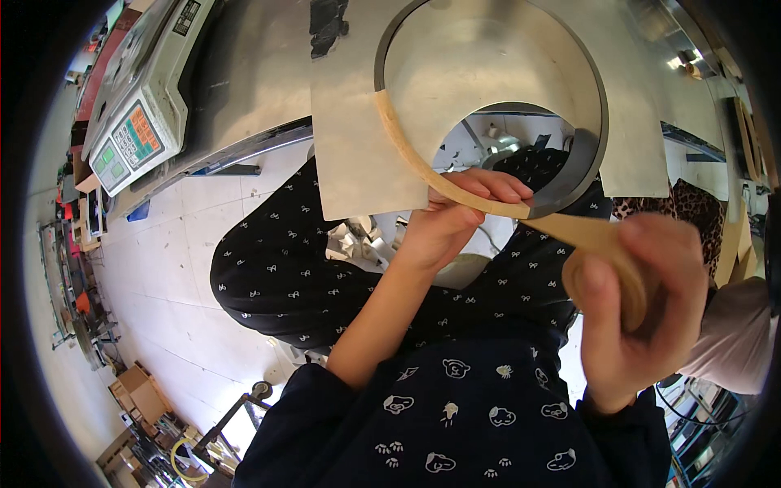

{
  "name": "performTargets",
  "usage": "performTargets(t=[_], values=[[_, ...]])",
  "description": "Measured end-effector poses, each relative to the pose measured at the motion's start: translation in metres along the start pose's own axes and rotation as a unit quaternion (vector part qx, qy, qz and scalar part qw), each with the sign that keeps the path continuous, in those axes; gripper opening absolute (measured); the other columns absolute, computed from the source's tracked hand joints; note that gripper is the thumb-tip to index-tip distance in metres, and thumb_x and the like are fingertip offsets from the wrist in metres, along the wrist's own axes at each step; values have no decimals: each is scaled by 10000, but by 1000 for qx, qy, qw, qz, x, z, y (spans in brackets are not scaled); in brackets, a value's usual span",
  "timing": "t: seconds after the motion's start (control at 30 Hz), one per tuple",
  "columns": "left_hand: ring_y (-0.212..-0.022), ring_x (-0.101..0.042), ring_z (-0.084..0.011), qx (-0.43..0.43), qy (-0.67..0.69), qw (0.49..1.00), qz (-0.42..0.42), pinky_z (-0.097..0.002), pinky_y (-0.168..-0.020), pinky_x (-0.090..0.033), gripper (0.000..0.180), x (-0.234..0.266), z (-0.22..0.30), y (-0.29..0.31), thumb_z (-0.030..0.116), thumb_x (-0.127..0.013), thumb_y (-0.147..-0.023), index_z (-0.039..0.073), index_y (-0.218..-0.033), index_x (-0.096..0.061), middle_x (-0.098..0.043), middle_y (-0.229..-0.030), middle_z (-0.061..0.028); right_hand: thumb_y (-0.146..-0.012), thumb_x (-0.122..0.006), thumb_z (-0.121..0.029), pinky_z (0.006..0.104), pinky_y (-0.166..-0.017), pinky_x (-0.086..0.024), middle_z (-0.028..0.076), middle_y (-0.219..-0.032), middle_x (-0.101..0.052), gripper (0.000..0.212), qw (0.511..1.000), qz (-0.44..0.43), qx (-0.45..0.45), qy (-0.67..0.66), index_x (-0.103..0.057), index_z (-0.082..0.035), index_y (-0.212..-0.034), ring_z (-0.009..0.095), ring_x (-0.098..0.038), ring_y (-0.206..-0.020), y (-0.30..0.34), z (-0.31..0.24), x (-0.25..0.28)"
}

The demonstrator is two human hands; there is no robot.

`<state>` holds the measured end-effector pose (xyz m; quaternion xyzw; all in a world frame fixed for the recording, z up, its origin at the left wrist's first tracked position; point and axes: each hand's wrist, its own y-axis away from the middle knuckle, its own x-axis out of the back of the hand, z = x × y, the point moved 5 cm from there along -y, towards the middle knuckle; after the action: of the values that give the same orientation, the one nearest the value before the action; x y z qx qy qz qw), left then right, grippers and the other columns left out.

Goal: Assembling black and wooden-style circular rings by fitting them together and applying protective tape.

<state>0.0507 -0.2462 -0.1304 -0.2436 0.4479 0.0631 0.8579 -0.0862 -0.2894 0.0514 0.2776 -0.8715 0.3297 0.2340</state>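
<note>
A round metal ring [600,98] with a dark grey edge stands on a flat metal sheet [358,150], around a round opening. Tan tape [400,145] covers the ring's edge along its left and near side. My left hand [464,203] pinches the taped near edge, fingers on the inside and thumb underneath. From there a strip of the tape [569,230] stretches right to a tape roll [606,281]. That roll is gripped in my right hand [643,301], which is slightly blurred and hides part of it.
A metal worktable [252,73] carries a scale [138,138] with a keypad at the left. Below, metal scraps [358,240] lie near my legs. Cardboard boxes [138,390] and a wheeled metal frame [236,419] stand on the floor. Someone's sleeve or clothing [736,333] shows at the right.
</note>
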Motion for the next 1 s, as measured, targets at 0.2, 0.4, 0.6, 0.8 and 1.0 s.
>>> performTargets(t=[0.2, 0.4, 0.6, 0.8, 1.0], values=[[-1169, -561, -389, 15, 37, 999, 6, -528, -1011, -434, 212, 2, -1, 1, 124, -682, -881, 114, -1093, -679, -662, -1105, -164, -818, -729, -27, 245, -743, -465, 68, -931, -639, 207, 994, 55, -48, 80, -630, 11, -996, 140, -605, -826, -35, 8, -22], [-1222, -523, -355, 104, 35, 993, -43, -527, -1058, -380, 379, 20, -5, 8, 387, -647, -895, 142, -1183, -667, -592, -1261, -168, -776, -733, -132, 306, -662, -479, 88, -775, -632, 152, 974, -13, -102, 203, -648, -50, -872, 243, -628, -724, -64, 2, -40], [-1249, -500, -268, 155, 116, 981, -5, -461, -1052, -402, 653, 32, -27, -15, 453, -655, -892, 54, -1377, -473, -536, -1320, -141, -804, -677, -141, 387, -644, -468, 101, -707, -573, 132, 977, -55, 113, 172, -590, -42, -797, 296, -594, -720, -73, 8, -58], [-1182, -549, -245, 171, -118, 978, 22, -391, -991, -475, 717, 64, -40, -15, 297, -737, -845, 20, -1409, -393, -543, -1298, -100, -874, -633, -174, 379, -629, -459, 104, -717, -551, 187, 915, -230, 0, 331, -568, -22, -786, 301, -580, -712, -82, 19, -82], [-1076, -582, -253, 155, 109, 979, 79, -367, -876, -507, 656, 20, -29, -30, 276, -743, -842, 58, -1375, -430, -571, -1201, -102, -919, -613, -179, 310, -614, -426, 90, -747, -530, 217, 979, 4, 75, 187, -575, -1, -801, 213, -534, -671, -77, 28, -46]])
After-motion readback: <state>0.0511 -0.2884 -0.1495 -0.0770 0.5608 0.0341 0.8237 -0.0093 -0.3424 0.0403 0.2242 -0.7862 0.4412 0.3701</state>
